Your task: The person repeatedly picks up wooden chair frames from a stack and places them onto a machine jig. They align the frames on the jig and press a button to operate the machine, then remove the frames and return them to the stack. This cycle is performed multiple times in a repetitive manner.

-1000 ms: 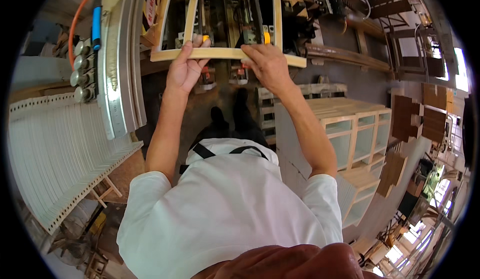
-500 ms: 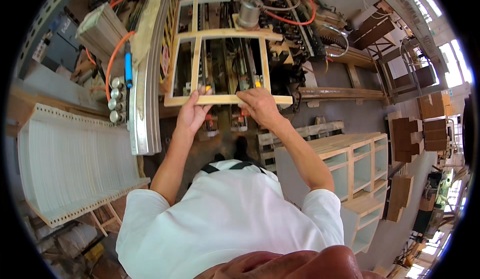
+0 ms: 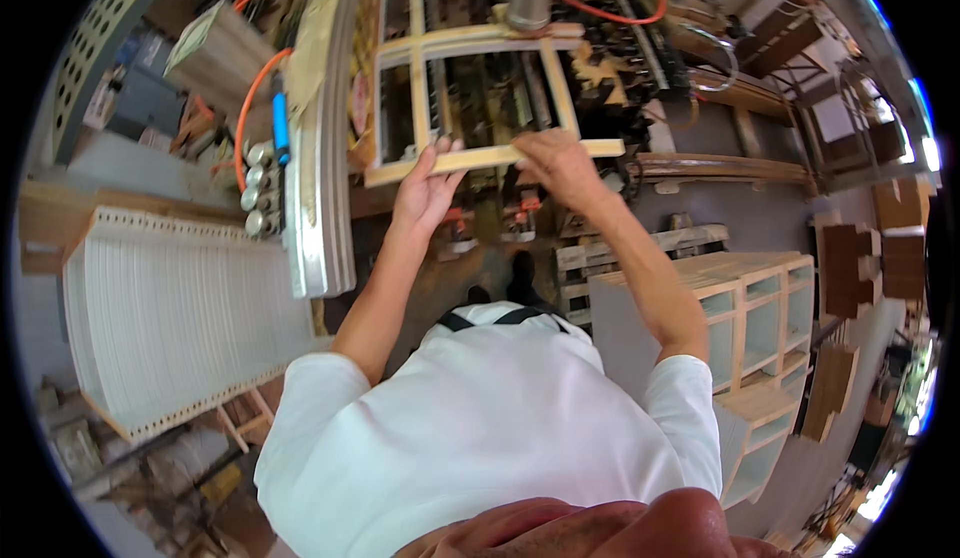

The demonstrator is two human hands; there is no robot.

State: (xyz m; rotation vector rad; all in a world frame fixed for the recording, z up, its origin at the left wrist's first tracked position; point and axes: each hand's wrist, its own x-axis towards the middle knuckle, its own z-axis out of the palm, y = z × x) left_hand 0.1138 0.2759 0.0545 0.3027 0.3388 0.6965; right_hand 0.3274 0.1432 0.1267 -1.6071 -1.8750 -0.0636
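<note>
A pale wooden frame (image 3: 490, 159) with several crosspieces lies ahead of me on a machine, its near rail running across in front of my body. My left hand (image 3: 428, 196) grips that rail toward its left end, palm turned up, with the thumb and fingertips around the wood. Farther right, my right hand (image 3: 568, 170) is closed on the same rail from above. Its fingertips are partly hidden by the hand itself. At the frame's middle rail stands a metal cylinder (image 3: 528, 4). Red-and-grey clamp-like parts (image 3: 520, 216) show below the near rail.
A long metal beam (image 3: 318, 188) borders the frame on the left, with a blue tube-shaped handle (image 3: 280, 128) beside it. Many pale panels stand in a row (image 3: 190, 318) at left. Wooden cabinet carcasses (image 3: 765, 328) and a pallet (image 3: 640, 255) are at right.
The whole view has shifted and tilted a little. The frame's near rail now slants up to the right, and both hands stay on it. Yellow parts near my fingers have gone from sight.
</note>
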